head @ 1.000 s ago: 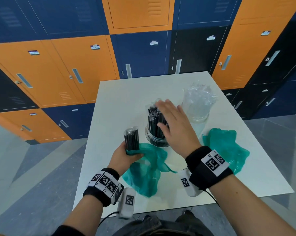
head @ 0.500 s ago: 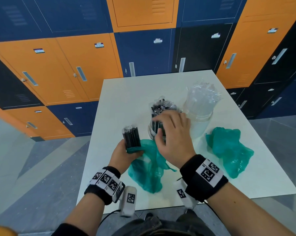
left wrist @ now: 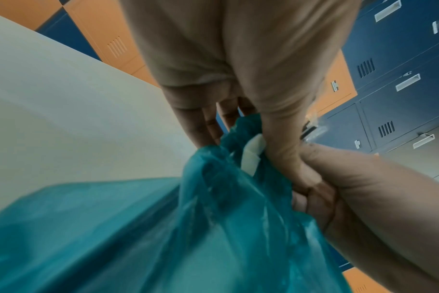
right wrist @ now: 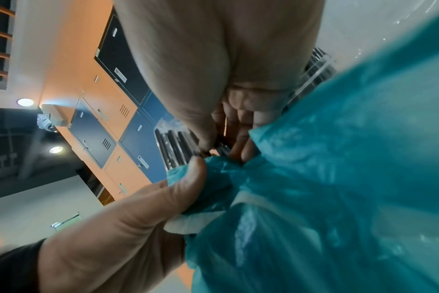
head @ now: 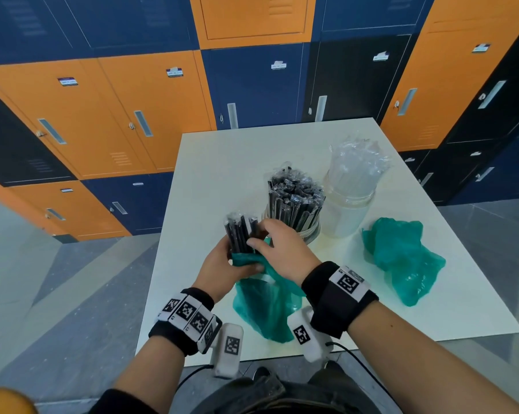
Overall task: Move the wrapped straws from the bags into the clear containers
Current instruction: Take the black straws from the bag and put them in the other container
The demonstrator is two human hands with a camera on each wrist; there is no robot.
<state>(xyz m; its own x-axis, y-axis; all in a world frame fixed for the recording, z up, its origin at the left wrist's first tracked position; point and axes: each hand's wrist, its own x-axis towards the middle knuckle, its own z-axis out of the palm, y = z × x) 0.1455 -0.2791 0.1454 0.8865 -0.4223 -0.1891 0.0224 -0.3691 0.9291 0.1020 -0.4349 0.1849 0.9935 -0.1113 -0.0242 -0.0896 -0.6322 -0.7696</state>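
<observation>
Left hand (head: 222, 265) grips the bag (head: 264, 309) neck and black straws (head: 242, 233); right hand (head: 282, 249) fingers clasp those straws, jar (head: 310, 231) at two o'clock.

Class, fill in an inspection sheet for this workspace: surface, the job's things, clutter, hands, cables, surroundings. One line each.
Surface: white table, bare at the far end.
Job's things: bundle of black straws sticking out of the teal bag; jar of black straws; jar of clear straws beside it.
Clutter: a second teal bag, crumpled, at the right of the table.
Hands: left hand grips the bag's neck around the bundle; right hand pinches straws at the bag's mouth.
Cables: black cable running from the right wrist camera.
Surroundings: orange, blue and black lockers; grey floor.
</observation>
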